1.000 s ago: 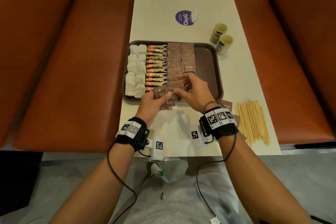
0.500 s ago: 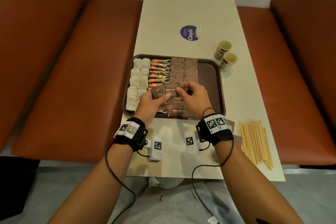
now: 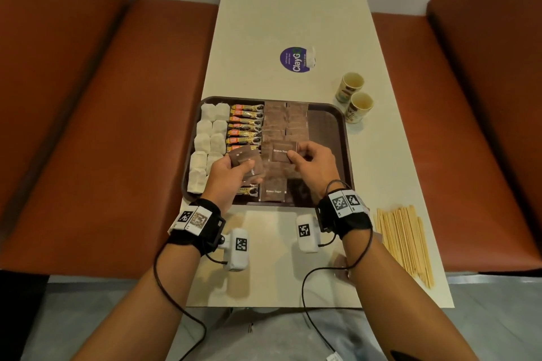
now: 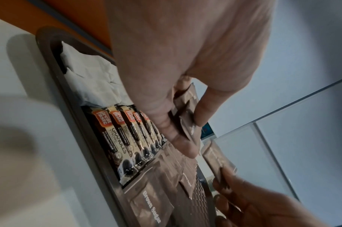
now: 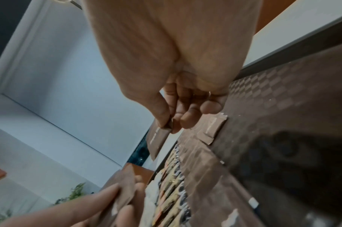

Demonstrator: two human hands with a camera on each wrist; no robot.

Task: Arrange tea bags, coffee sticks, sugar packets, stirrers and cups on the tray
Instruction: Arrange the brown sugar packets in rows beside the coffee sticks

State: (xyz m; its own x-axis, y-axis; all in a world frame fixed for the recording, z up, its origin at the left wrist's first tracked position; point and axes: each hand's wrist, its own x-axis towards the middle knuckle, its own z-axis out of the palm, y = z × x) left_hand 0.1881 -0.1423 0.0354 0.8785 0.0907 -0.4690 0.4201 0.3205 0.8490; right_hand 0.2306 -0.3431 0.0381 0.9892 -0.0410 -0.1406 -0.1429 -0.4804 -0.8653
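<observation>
Sugar packets: one (image 3: 284,151) pinched by right hand (image 3: 313,168) at frame centre, small stack (image 3: 245,163) clasped in left hand (image 3: 227,177), both above tray (image 3: 346,138); sugar-laying step in hand; next, lay packet flat in unfinished brown column; stirrers (image 3: 404,243) lower right and cups (image 3: 356,97) wait on worktop.

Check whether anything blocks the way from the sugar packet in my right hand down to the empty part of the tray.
Nothing visible does. The right hand pinches one brown sugar packet above the laid packets; the bare tray floor lies just to its right, uncovered.
</observation>
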